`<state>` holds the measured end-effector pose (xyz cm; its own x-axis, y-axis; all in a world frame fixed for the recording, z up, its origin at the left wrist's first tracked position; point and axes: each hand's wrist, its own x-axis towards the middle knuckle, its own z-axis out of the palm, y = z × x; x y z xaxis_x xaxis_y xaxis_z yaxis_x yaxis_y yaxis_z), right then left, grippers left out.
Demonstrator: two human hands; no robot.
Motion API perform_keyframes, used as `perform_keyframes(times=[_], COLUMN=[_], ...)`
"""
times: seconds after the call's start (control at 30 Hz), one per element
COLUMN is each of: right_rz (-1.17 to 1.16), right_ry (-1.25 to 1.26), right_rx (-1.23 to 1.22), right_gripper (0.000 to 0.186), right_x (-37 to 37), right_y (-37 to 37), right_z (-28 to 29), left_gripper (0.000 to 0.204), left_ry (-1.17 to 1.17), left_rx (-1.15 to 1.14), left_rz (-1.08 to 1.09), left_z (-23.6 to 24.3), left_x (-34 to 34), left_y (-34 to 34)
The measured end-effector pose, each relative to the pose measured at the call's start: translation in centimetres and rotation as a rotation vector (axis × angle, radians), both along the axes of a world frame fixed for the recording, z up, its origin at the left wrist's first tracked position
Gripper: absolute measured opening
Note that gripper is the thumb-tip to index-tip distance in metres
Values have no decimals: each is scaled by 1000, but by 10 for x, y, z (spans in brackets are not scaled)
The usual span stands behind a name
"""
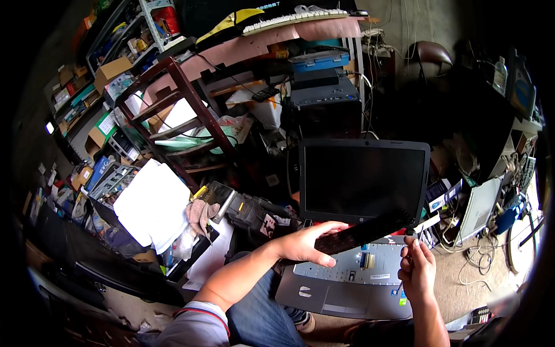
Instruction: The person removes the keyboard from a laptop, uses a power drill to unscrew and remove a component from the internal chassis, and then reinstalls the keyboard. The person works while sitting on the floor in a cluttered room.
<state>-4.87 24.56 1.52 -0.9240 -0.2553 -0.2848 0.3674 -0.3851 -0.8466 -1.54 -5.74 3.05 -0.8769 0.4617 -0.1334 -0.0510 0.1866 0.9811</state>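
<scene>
An open grey laptop [363, 176] has a dark screen; its base [324, 301] shows a bare keyboard bay with a ribbon strip [366, 260]. My left hand [309, 246] grips a detached black keyboard [373, 228] by its left end, tilted above the bay with its right end raised. My right hand [417, 269] is closed at the right edge of the base, fingertips near the keyboard's raised end, around what looks like a thin tool [400, 287], mostly hidden.
Cluttered shelves [101, 52], a wooden frame [191, 124], stacked boxy devices [324, 92] and a white keyboard [292, 20] stand behind. White sheets [147, 202] and a black tool case [231, 205] lie left. A silver laptop [480, 205], cables [474, 254] and a chair [433, 55] are right.
</scene>
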Motion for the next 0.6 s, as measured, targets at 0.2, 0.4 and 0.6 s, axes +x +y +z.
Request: perform_keyframes(times=[0.2, 0.4, 0.6], right_rz=[4, -49, -77], right_ry=[-34, -9, -2], right_rx=[-32, -94, -96], right_gripper=[29, 24, 25], right_x=[2, -1, -4], right_y=[5, 13, 17], right_z=[-2, -5, -6], left_gripper=[97, 96, 95], left_ry=[69, 167, 188], left_rx=[-54, -242, -289], left_rz=[2, -47, -72], left_z=[-11, -1, 3], left_x=[5, 6, 6], left_y=[-5, 1, 8])
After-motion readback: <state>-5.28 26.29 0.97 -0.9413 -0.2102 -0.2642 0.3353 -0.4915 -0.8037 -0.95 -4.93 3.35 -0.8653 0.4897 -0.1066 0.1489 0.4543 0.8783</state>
